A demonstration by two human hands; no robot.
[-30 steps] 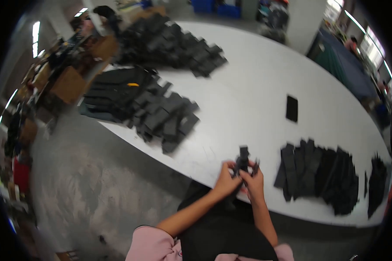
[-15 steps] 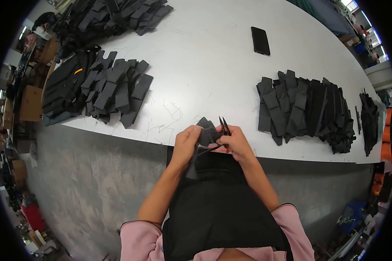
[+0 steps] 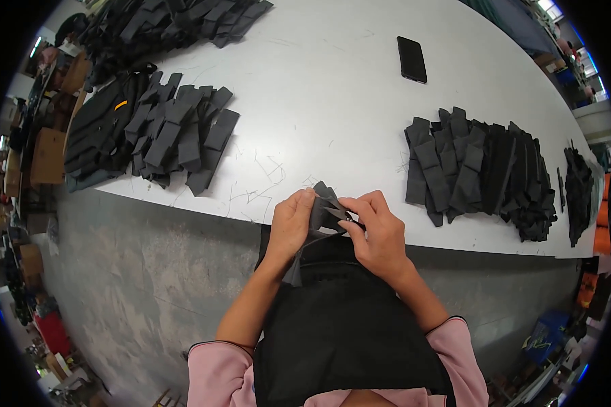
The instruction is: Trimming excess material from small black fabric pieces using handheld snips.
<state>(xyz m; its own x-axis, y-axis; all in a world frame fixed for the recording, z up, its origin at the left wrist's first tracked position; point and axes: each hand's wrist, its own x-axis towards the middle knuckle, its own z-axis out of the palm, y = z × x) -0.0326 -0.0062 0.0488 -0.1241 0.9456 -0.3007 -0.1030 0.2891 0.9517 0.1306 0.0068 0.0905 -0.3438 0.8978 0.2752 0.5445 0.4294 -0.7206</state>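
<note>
At the table's front edge, my left hand (image 3: 290,222) is closed on a dark grey fabric piece (image 3: 317,218), pinched between thumb and fingers. A narrow end of it hangs below the hand, over the black apron (image 3: 353,325). My right hand (image 3: 380,235) is closed around small dark thread snips (image 3: 339,214), with thumb and forefinger at the blades. The snips point left and lie against the fabric. Whether the blades touch a thread is too small to tell.
Folded dark strips lie in a left pile (image 3: 183,132), a far-left pile (image 3: 176,27) and a right pile (image 3: 448,163). A black bag (image 3: 105,129) with an orange tag sits at the left. A phone (image 3: 412,60) lies farther back. Loose threads (image 3: 268,173) litter the white table (image 3: 305,88).
My right hand has turned, bringing the snips from pointing up and away to pointing left across the fabric. My left hand keeps its hold on the fabric piece, nearly in place.
</note>
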